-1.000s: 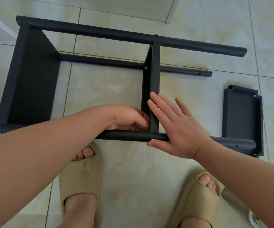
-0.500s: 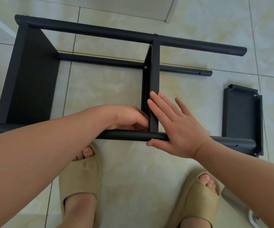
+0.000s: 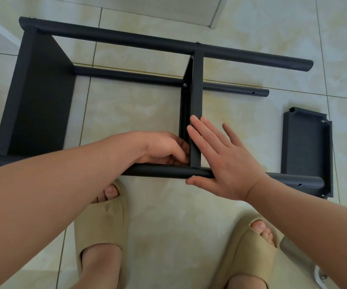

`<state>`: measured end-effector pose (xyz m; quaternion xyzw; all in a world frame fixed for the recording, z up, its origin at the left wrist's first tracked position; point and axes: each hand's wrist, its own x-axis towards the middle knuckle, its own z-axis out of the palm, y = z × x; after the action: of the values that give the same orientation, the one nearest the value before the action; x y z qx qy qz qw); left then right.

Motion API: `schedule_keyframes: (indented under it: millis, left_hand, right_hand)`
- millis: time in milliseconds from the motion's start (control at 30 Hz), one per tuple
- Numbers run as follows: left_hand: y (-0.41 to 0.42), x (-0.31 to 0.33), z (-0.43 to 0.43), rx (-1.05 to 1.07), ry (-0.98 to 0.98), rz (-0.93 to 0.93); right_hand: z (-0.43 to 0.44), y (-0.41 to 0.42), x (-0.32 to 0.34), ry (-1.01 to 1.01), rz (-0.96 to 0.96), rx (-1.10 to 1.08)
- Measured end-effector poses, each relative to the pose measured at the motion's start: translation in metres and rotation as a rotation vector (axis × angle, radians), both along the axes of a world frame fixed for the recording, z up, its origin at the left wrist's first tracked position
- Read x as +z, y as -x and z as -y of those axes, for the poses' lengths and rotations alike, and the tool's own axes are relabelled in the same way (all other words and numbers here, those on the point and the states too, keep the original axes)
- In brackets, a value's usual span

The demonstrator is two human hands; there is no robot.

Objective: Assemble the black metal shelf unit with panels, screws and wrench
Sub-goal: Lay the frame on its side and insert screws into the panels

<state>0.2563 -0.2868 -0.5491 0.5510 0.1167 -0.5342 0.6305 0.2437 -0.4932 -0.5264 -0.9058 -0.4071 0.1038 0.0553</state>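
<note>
2 feet in beige slippers (image 3: 101,217) stand on the tiled floor (image 3: 168,236), toes toward the shelf (image 3: 43,97), which lies on its side just ahead. Both forearms reach forward and meet at 1 corner.

The left hand (image 3: 164,149) sits inside the frame, knuckles up, fingers curled into the angle where the middle panel (image 3: 196,101) joins the near tube (image 3: 158,171). Whether those fingers grip anything is hidden.

The right hand (image 3: 220,161) lies flat with straight fingers (image 3: 199,130) against the panel's right face. Its thumb runs under the near tube beside a screw head (image 3: 193,176). Only the panel separates the 2 hands.

To the right a loose panel (image 3: 306,147) lies on the floor, its near edge tucked under the tube's end. At the left the end panel (image 3: 32,130) closes the frame. Beyond, 2 more tubes (image 3: 126,38) run across, both joined to the middle panel.
</note>
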Motion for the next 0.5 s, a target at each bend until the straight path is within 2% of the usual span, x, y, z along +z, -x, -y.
schedule_keyframes:
  millis: [200,500]
  left_hand:
    - [-0.0007,-0.0003,0.0010,-0.072,-0.118,0.059]
    - [-0.0010,-0.0042,-0.0013,-0.014,-0.046,0.027]
  right_hand:
    - [-0.0004,0.0003,-0.0003,0.006,-0.006,-0.001]
    - [-0.0001,0.0006,-0.0002,-0.010,0.004,0.000]
